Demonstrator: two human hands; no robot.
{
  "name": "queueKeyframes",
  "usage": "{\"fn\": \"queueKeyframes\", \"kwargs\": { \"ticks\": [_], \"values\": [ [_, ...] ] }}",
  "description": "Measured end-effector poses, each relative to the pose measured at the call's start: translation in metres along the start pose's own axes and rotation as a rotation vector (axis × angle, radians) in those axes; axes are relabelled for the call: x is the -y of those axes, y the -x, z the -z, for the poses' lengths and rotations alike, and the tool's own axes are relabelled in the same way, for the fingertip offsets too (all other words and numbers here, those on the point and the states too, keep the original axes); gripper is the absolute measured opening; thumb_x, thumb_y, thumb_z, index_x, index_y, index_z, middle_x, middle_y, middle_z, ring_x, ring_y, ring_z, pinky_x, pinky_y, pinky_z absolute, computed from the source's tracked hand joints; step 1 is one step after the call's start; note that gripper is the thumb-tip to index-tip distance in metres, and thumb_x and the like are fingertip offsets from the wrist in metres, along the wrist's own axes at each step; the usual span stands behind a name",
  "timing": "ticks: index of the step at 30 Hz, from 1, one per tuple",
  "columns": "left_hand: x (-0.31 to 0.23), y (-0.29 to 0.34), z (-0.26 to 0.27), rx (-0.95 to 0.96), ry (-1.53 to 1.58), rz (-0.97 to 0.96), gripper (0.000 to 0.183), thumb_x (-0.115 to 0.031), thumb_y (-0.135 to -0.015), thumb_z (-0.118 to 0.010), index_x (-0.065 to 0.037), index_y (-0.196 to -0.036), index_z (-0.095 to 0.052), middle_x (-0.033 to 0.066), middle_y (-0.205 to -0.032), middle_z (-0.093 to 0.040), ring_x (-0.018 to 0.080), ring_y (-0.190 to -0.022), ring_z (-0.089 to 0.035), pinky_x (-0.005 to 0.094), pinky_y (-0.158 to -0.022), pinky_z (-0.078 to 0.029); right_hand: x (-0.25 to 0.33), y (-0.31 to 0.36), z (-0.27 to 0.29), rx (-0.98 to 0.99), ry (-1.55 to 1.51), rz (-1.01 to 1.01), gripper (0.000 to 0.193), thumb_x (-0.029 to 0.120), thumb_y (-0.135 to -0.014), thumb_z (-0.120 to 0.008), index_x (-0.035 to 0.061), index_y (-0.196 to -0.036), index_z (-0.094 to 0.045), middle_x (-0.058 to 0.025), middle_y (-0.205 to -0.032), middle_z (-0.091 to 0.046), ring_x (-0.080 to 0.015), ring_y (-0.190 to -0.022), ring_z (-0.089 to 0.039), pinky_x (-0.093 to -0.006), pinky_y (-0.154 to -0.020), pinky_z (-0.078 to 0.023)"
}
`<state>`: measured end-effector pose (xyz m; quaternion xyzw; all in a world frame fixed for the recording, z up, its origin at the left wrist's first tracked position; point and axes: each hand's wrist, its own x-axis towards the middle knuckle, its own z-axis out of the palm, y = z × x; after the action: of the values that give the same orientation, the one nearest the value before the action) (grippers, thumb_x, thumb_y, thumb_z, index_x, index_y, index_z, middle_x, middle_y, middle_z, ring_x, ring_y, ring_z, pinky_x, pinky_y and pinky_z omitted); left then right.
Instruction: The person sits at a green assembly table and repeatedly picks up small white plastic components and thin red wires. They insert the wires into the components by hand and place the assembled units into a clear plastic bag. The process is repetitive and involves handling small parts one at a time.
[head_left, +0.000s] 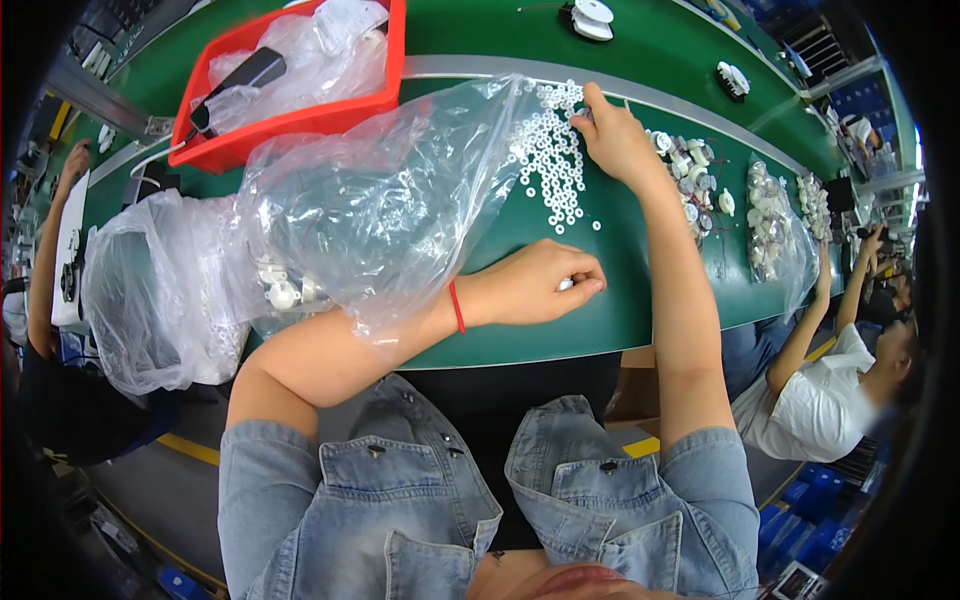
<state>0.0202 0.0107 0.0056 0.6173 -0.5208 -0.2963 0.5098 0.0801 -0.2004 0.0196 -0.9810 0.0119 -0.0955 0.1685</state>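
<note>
My left hand rests on the green table with its fingers curled around a small white part. My right hand reaches forward and touches the far edge of a spread of small white rings lying on the table. A large clear plastic bag lies just left of the rings, partly over my left forearm, which wears a red string at the wrist.
A red bin holding clear bags and a black tool sits at the back left. White and grey parts and another bag of parts lie to the right. People sit on both sides: one at right, an arm at left.
</note>
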Motion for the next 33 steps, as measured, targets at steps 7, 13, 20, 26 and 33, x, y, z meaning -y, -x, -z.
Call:
{"fn": "queueKeyframes", "kwargs": {
  "ticks": [7,13,20,26,33],
  "values": [
    [-0.016,-0.003,0.014,0.012,0.282,0.258,0.028,-0.021,-0.099,-0.048,-0.001,-0.102,-0.066,0.0075,-0.081,-0.065,0.0118,-0.068,-0.061,0.0250,-0.058,-0.049,-0.005,0.015,-0.004,-0.202,-0.236,-0.062,0.027,0.021,-0.092,-0.059,0.0012,-0.099,-0.042,-0.0276,-0.073,-0.062,-0.0471,-0.071,-0.062,-0.0530,-0.061,-0.047],
    [0.000,-0.007,0.014,-0.047,0.535,0.299,0.031,-0.024,-0.102,-0.045,0.001,-0.107,-0.062,0.0025,-0.079,-0.058,0.0062,-0.063,-0.053,0.0201,-0.050,-0.042,-0.032,0.030,0.050,-0.587,0.189,-0.294,0.027,0.026,-0.084,-0.061,0.0035,-0.095,-0.050,-0.0220,-0.066,-0.061,-0.0414,-0.064,-0.062,-0.0512,-0.061,-0.049],
    [0.000,-0.005,0.020,-0.082,0.888,0.270,0.031,-0.021,-0.100,-0.046,0.000,-0.122,-0.054,0.0058,-0.098,-0.057,0.0095,-0.086,-0.055,0.0223,-0.068,-0.045,-0.088,0.055,0.064,-0.511,0.483,-0.574,0.029,0.027,-0.078,-0.063,0.0034,-0.094,-0.059,-0.0177,-0.099,-0.060,-0.0362,-0.100,-0.055,-0.0515,-0.080,-0.041],
    [-0.002,-0.008,0.026,-0.142,1.234,0.251,0.054,-0.037,-0.099,-0.037,0.002,-0.136,-0.041,0.0162,-0.123,-0.053,0.0227,-0.110,-0.055,0.0315,-0.092,-0.048,-0.094,0.057,0.065,-0.242,0.490,-0.727,0.033,0.031,-0.084,-0.061,0.0082,-0.108,-0.060,-0.0177,-0.114,-0.056,-0.0375,-0.112,-0.051,-0.0546,-0.089,-0.040],
    [0.002,-0.008,0.026,-0.145,1.397,0.211,0.060,-0.042,-0.100,-0.036,0.004,-0.137,-0.037,0.0199,-0.123,-0.052,0.0279,-0.114,-0.054,0.0357,-0.099,-0.046,-0.055,0.053,0.066,-0.447,0.253,-0.316,0.027,0.029,-0.085,-0.065,0.0062,-0.098,-0.062,-0.0104,-0.102,-0.062,-0.0288,-0.103,-0.057,-0.0470,-0.086,-0.042]
  ]
}}
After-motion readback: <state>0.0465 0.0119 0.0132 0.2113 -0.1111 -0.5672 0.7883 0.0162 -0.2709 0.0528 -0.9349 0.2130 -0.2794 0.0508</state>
